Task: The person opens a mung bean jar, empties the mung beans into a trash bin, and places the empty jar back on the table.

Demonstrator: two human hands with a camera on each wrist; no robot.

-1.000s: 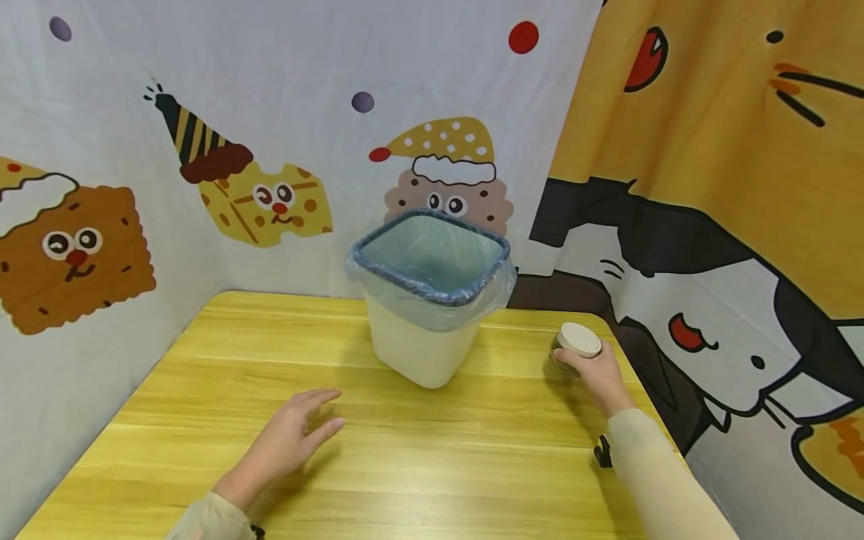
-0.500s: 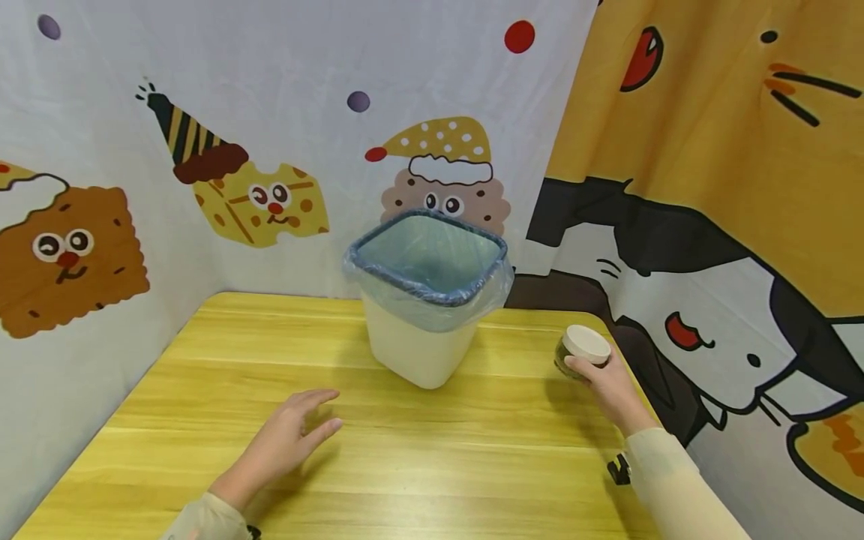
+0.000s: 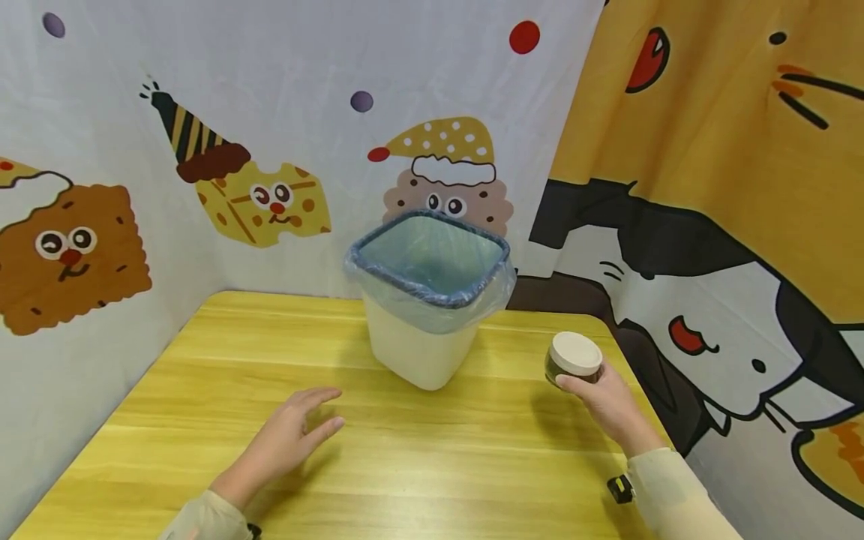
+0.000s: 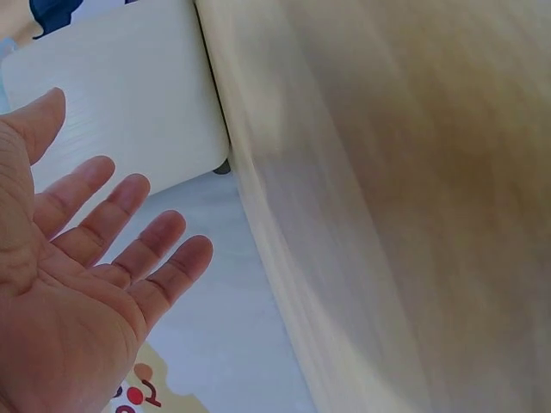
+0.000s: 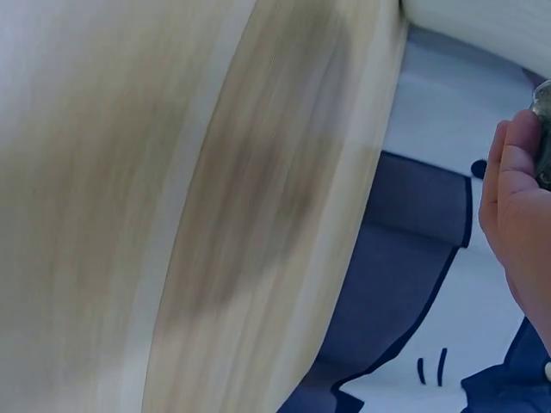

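Right hand (image 3: 604,397) gripping lidded jar (image 3: 573,358) beside bin (image 3: 428,300); left hand (image 3: 290,439) spread, flat on table (image 3: 432,465).

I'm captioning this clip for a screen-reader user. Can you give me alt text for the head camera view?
A person's right hand grips a small glass jar with a cream lid above a yellow wooden table, while the open left hand rests on the tabletop. A white bin lined with a blue plastic bag stands behind, before cartoon-printed curtains.

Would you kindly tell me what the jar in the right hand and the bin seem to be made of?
The jar looks like clear glass or plastic, its dark contents showing through, with a matte cream lid. The bin seems matte cream plastic, lined with a thin, translucent bluish bag.
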